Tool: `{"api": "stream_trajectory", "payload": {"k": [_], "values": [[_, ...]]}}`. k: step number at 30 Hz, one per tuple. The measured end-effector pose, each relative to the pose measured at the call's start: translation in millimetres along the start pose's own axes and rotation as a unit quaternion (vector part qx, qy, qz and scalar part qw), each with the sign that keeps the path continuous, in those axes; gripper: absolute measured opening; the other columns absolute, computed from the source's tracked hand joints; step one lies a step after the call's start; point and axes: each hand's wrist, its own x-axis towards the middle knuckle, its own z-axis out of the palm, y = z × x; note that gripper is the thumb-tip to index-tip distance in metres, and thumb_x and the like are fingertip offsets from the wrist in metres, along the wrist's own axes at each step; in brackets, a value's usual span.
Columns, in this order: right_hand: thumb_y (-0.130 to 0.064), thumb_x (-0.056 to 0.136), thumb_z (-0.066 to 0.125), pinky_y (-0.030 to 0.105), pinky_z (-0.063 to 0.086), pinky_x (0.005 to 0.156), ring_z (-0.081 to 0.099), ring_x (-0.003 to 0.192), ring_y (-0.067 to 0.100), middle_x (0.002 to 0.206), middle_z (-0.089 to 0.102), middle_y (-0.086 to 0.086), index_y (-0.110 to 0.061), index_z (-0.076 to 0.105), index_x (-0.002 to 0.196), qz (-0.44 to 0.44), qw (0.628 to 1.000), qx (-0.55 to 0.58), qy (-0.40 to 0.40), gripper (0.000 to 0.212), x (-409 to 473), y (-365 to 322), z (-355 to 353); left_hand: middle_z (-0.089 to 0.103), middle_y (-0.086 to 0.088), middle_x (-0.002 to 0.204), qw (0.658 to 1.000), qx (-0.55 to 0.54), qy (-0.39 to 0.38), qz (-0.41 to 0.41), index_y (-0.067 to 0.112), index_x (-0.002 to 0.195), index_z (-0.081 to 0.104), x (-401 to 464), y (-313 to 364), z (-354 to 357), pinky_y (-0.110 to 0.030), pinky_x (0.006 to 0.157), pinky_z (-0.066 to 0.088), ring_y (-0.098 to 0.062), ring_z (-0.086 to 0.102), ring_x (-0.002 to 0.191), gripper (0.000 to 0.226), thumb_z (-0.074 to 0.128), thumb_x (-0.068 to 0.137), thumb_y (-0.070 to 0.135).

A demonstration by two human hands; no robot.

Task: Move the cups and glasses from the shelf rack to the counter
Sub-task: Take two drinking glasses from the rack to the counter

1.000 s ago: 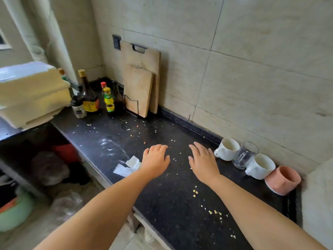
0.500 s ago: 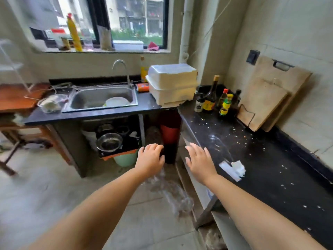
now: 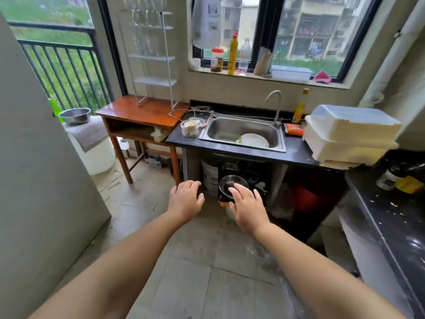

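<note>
white wire shelf rack (image 3: 153, 58) stands on the wooden desk (image 3: 140, 111) by the balcony door, blurred stemmed glasses (image 3: 143, 8) hanging at its top tier. left hand (image 3: 185, 200) and right hand (image 3: 247, 207) held out over the floor, fingers loosely spread, holding nothing. steel sink (image 3: 241, 132) just right of the desk, white plate (image 3: 254, 140) inside.

A home kitchen, plainly lived in: stainless steel sink (image 3: 241, 132) with a white plate (image 3: 254, 140) in it, curved faucet (image 3: 276, 104), dark stone counter (image 3: 391, 210) speckled with crumbs, pots stowed beneath (open shelving, no doors), bottles along the windowsill (image 3: 264, 77), apartment blocks outside, white wire shelf rack (image 3: 153, 58) on a wooden table (image 3: 142, 110).
</note>
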Motion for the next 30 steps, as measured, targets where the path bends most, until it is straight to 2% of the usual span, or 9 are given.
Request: {"api": "stream_trajectory", "payload": {"k": [2, 4, 7, 18, 23, 30], "values": [[-0.035, 0.088, 0.037, 0.052, 0.044, 0.101, 0.059, 0.121, 0.023, 0.130, 0.062, 0.006, -0.016, 0.060, 0.123, -0.029, 1.000, 0.010, 0.006, 0.046, 31.1, -18.9, 5.5, 0.052, 0.001, 0.137, 1.000, -0.007, 0.010, -0.022, 0.020, 0.136, 0.046, 12.8, -23.0, -4.6, -0.041, 0.113, 0.032, -0.018, 0.044, 0.130, 0.043, 0.042, 0.096, 0.034], [-0.031, 0.096, 0.039, 0.050, 0.025, 0.115, 0.038, 0.139, 0.023, 0.148, 0.043, 0.005, -0.017, 0.044, 0.139, -0.056, 0.998, 0.027, -0.011, 0.046, 63.3, -31.0, 9.7, 0.052, 0.001, 0.137, 0.999, -0.016, 0.017, -0.037, 0.021, 0.135, 0.047, 30.3, -38.4, -11.0, -0.040, 0.113, 0.033, -0.018, 0.045, 0.130, 0.042, 0.043, 0.096, 0.034], [-0.032, 0.099, 0.037, 0.047, 0.013, 0.120, 0.025, 0.145, 0.021, 0.155, 0.030, 0.003, -0.019, 0.033, 0.146, -0.083, 0.996, 0.042, -0.011, 0.048, 124.2, -46.3, 17.7, 0.051, 0.000, 0.137, 0.997, -0.021, 0.041, -0.055, 0.020, 0.134, 0.048, 74.0, -63.2, -27.6, -0.040, 0.113, 0.032, -0.018, 0.044, 0.131, 0.041, 0.043, 0.096, 0.034], [-0.034, 0.100, 0.035, 0.045, 0.014, 0.121, 0.021, 0.146, 0.019, 0.156, 0.027, 0.002, -0.022, 0.027, 0.147, -0.180, 0.982, 0.049, -0.024, 0.049, 352.0, -106.5, 24.5, 0.051, -0.001, 0.137, 0.986, -0.011, 0.096, -0.133, 0.018, 0.133, 0.050, 239.6, -160.5, -91.1, -0.040, 0.111, 0.032, -0.021, 0.043, 0.130, 0.040, 0.040, 0.097, 0.032], [-0.034, 0.100, 0.033, 0.046, 0.016, 0.120, 0.024, 0.145, 0.020, 0.156, 0.027, 0.002, -0.022, 0.028, 0.145, -0.194, 0.979, 0.053, -0.031, 0.047, 439.0, -150.4, 42.1, 0.050, 0.001, 0.138, 0.985, 0.004, 0.098, -0.142, 0.019, 0.132, 0.049, 302.3, -215.7, -114.0, -0.039, 0.110, 0.031, -0.021, 0.043, 0.130, 0.040, 0.040, 0.096, 0.033], [-0.032, 0.100, 0.032, 0.045, 0.015, 0.119, 0.026, 0.143, 0.020, 0.156, 0.027, 0.002, -0.020, 0.028, 0.145, -0.181, 0.982, 0.059, 0.013, 0.047, 561.4, -218.2, 61.4, 0.050, -0.001, 0.139, 0.988, 0.015, 0.111, -0.104, 0.018, 0.135, 0.048, 406.6, -304.9, -152.2, -0.040, 0.113, 0.029, -0.021, 0.042, 0.132, 0.043, 0.041, 0.096, 0.033]]}}
